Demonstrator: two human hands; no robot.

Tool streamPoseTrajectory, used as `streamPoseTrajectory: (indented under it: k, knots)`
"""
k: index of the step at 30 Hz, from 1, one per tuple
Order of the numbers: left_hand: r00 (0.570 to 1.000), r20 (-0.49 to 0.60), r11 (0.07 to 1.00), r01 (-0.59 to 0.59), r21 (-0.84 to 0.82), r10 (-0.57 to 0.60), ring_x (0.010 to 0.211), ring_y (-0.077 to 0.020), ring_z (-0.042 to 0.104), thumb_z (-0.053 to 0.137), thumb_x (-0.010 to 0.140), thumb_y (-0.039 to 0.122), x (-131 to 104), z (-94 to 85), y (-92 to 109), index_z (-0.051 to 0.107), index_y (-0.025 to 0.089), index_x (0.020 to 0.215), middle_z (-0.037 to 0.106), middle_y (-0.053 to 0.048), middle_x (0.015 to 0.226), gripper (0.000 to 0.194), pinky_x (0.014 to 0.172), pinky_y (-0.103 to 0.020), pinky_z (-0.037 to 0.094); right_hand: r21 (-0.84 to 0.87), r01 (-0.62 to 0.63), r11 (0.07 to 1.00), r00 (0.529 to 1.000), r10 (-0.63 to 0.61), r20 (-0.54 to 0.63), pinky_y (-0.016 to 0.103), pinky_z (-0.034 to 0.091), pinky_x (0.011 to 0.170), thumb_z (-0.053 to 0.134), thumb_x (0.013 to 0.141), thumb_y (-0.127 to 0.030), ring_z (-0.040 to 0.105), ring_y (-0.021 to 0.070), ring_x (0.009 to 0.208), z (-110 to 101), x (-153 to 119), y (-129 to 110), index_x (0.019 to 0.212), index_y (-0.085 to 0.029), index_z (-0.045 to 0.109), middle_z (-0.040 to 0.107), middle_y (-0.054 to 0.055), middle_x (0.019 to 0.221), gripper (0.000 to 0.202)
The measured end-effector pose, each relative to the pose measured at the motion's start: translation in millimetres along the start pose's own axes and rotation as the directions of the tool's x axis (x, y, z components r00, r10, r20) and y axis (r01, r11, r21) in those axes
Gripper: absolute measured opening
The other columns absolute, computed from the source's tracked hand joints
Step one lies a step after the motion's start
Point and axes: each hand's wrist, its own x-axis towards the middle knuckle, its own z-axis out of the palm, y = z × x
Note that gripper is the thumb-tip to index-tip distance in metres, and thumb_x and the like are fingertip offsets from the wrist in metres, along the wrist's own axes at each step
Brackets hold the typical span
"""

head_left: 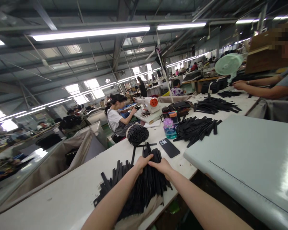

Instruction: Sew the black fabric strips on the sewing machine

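A thick bunch of black strips (151,179) stands spread on the white table, with both of my hands around its upper part. My left hand (143,162) grips the bunch from the left, its thumb side uppermost. From the right my right hand (162,166) closes on the same bunch, and the two thumbs nearly meet. More loose black strips (120,171) lie fanned out at the left, beside a piece of beige cloth (144,213). Beyond my hands a tied round bundle of black strips (138,134) lies with its cut ends facing me.
A dark phone (169,148), a purple-topped bottle (169,129) and a pile of black strips (196,127) are at the right on the white table (69,188). A grey padded board (249,150) borders it. Co-workers sit around, one near a sewing machine (147,104).
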Motion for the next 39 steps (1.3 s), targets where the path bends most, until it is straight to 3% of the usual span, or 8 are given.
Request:
streamPoseTrajectory:
  k: [4,8,12,14,19,26,32,39]
  knots:
    - [0.987,0.162,0.995,-0.001,-0.101,0.017,0.084,-0.0308,0.073,0.078,0.067,0.053,-14,7.9,11,0.071,0.009,0.090,0.074,-0.017,0.087,0.050,0.075,-0.040,0.059,0.107,0.075,0.991,0.997,-0.072,-0.031,0.042,0.055,0.080,0.060,0.094,-0.036,0.063,0.0214,0.096,2,-3,0,0.120,-0.016,0.058,0.061,0.008,0.117,0.033]
    - [0.969,0.205,0.972,-0.094,-0.214,0.139,0.096,-0.0281,0.070,0.082,0.064,0.051,-28,6.1,20,0.067,0.013,0.105,0.074,-0.013,0.100,0.059,0.089,-0.038,0.056,0.190,0.137,0.972,0.991,-0.134,-0.030,0.042,0.055,0.080,0.064,0.091,-0.033,0.064,0.0208,0.093,1,0,-5,0.118,-0.016,0.058,0.063,0.007,0.110,0.033]
    - [0.945,0.211,0.934,-0.177,-0.309,0.249,0.100,-0.0273,0.069,0.086,0.062,0.047,-39,0.8,28,0.062,0.016,0.113,0.072,-0.011,0.106,0.065,0.093,-0.039,0.055,0.252,0.214,0.944,0.976,-0.217,-0.017,0.046,0.052,0.091,0.088,0.059,-0.024,0.065,0.0256,0.101,-3,-3,-20,0.123,-0.019,0.050,0.066,0.006,0.110,0.074]
    - [0.937,0.193,0.914,-0.211,-0.345,0.290,0.101,-0.0262,0.068,0.086,0.061,0.045,-44,-2.4,34,0.061,0.017,0.115,0.072,-0.010,0.108,0.066,0.093,-0.039,0.054,0.275,0.260,0.926,0.963,-0.269,-0.007,0.046,0.049,0.097,0.090,0.050,-0.021,0.063,0.0266,0.108,-5,-7,-31,0.127,-0.023,0.046,0.065,0.006,0.116,0.088]
    - [0.906,0.064,0.853,-0.368,-0.370,0.418,0.095,-0.0243,0.068,0.084,0.065,0.039,-52,-13.9,60,0.056,0.017,0.114,0.071,-0.009,0.105,0.061,0.089,-0.039,0.055,0.309,0.352,0.883,0.919,-0.388,0.063,0.045,0.048,0.099,0.085,0.058,-0.027,0.061,0.0251,0.112,-5,-12,-68,0.126,-0.025,0.047,0.064,0.006,0.121,0.079]
    - [0.749,-0.131,0.704,-0.657,-0.270,0.649,0.106,-0.0249,0.064,0.081,0.069,0.036,-56,-24.4,95,0.051,0.020,0.123,0.067,-0.007,0.113,0.064,0.100,-0.040,0.048,0.259,0.505,0.823,0.832,-0.544,0.109,0.043,0.044,0.101,0.083,0.061,-0.025,0.057,0.0248,0.116,-16,-2,-116,0.131,-0.024,0.046,0.062,0.005,0.125,0.079]
    - [0.768,-0.146,0.728,-0.639,-0.249,0.624,0.120,-0.0307,0.057,0.087,0.054,0.043,-50,-3.7,56,0.042,0.019,0.135,0.060,-0.012,0.128,0.096,0.108,-0.042,0.041,0.159,0.553,0.818,0.808,-0.573,0.136,0.048,0.033,0.110,0.088,0.052,-0.022,0.050,0.0294,0.126,-21,-5,-81,0.141,-0.022,0.039,0.054,0.011,0.135,0.101]
    - [0.760,-0.147,0.707,-0.645,-0.291,0.633,0.133,-0.0323,0.045,0.082,0.064,0.048,-45,12.9,19,0.034,0.019,0.143,0.048,-0.015,0.143,0.098,0.114,-0.043,0.033,0.172,0.520,0.837,0.832,-0.542,0.121,0.046,0.029,0.113,0.084,0.059,-0.021,0.045,0.0269,0.132,-15,-7,-41,0.146,-0.024,0.030,0.046,0.011,0.143,0.102]
